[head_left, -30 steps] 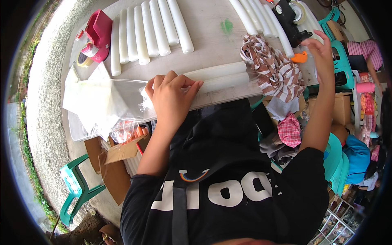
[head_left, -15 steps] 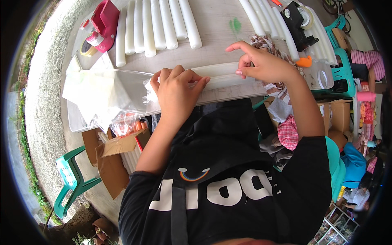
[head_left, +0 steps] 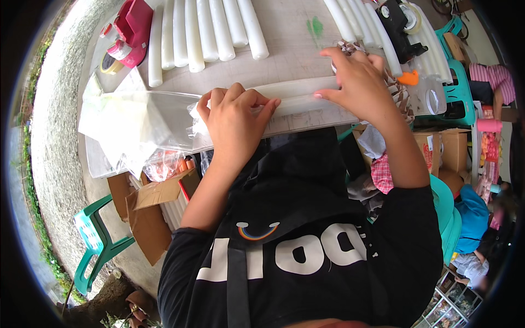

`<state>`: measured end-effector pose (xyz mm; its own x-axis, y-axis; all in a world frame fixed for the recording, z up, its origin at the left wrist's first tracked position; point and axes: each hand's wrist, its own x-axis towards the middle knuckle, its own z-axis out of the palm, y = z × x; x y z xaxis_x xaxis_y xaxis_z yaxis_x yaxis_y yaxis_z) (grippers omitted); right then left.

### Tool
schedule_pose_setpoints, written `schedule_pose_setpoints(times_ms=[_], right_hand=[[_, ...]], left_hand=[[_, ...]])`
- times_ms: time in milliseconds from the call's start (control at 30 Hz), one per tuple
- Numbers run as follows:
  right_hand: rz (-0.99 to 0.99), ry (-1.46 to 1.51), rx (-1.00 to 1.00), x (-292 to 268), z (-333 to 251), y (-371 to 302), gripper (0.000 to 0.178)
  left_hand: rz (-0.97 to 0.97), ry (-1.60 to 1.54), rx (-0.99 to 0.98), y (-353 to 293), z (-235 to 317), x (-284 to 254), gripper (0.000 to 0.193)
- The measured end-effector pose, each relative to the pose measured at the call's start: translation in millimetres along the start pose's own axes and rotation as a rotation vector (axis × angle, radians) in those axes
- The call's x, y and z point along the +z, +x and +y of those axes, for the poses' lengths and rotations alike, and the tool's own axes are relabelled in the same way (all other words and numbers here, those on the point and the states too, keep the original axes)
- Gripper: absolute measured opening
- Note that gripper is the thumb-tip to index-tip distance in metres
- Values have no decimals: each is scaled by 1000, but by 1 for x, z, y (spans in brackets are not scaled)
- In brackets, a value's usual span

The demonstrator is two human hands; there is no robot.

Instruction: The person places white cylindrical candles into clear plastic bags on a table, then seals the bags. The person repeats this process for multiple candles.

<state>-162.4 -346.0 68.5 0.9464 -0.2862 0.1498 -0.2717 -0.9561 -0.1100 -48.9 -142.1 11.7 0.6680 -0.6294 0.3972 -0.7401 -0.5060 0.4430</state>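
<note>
From my distant place I am looking down at two bare hands working on a pale table [head_left: 290, 33]. Two white rods [head_left: 298, 106] are lying side by side at 1 o'clock, near the front edge. The left hand [head_left: 235, 117], at 11 o'clock, is bending its fingers over the left part of this pair, where some crumpled clear film is showing. Its grip is looking narrow, with the thumb tip staying close to the index finger, but I am not able to tell whether it is pinching the film or only pressing. The right hand [head_left: 358, 85], nearly at 2 o'clock, is holding thumb and index finger wide apart over the right end of the pair; I cannot tell whether it is touching. Behind it, at 2 o'clock, a brown-white cloth [head_left: 403, 98] is lying partly hidden, beside an orange object [head_left: 408, 77]. A black tape dispenser [head_left: 392, 33] is standing between 1 and 2 o'clock, and a pink dispenser [head_left: 134, 27] between 10 and 11. Plastic sheets [head_left: 123, 117] are spreading between 9 and 10 o'clock.
</note>
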Motion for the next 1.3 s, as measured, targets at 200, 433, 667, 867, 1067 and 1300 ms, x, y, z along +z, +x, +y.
schedule_pose_setpoints(times_ms=[200, 433, 667, 867, 1067, 1300], right_hand=[[326, -125, 89, 41, -48, -52, 27], [443, -126, 248, 75, -54, -81, 49], [462, -251, 244, 83, -51, -87, 49], [526, -167, 204, 86, -51, -79, 47], [546, -182, 255, 82, -17, -90, 52], [502, -124, 210, 93, -52, -78, 62]], left_hand=[[25, 15, 11, 0, 1, 2, 24], [21, 38, 18, -1, -1, 2, 24], [49, 23, 22, 0, 0, 6, 24], [38, 25, 11, -1, -3, 2, 25], [42, 26, 14, -1, -3, 2, 25], [-10, 72, 63, -4, -8, -4, 23]])
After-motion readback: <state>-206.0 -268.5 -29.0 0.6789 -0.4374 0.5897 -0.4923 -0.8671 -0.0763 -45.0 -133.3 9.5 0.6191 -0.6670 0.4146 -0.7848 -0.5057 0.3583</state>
